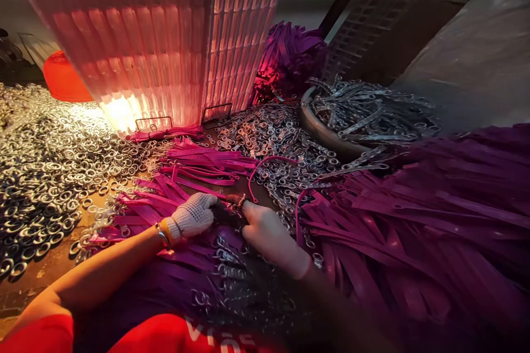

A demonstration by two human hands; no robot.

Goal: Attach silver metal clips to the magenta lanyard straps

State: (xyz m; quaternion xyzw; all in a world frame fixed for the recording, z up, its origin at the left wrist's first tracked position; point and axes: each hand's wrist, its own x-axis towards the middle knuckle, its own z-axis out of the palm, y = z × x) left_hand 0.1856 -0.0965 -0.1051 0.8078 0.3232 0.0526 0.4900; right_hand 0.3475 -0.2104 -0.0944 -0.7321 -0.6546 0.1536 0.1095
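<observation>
Near the centre, my left hand point(194, 215), in a white dotted glove with a bracelet at the wrist, has its fingers curled closed at the end of a purple strap. Close to its right, my right hand point(265, 229) is closed too, beside a dark brown piece point(237, 201) at its fingertips. What lies between the hands is dark and hard to make out. Purple straps point(144, 209) spread beneath and left of my left hand. Below the hands, more straps carry metal fittings point(227, 265). A single purple strap point(269, 161) curves just above my right hand.
Many metal rings point(45, 176) cover the left side. Small metal links point(273, 132) lie behind the hands, next to a bowl point(318, 124) heaped with metal-fitted straps. A large purple strap pile point(430, 215) fills the right. A ribbed translucent panel point(165, 38) and orange lamp point(66, 77) stand behind.
</observation>
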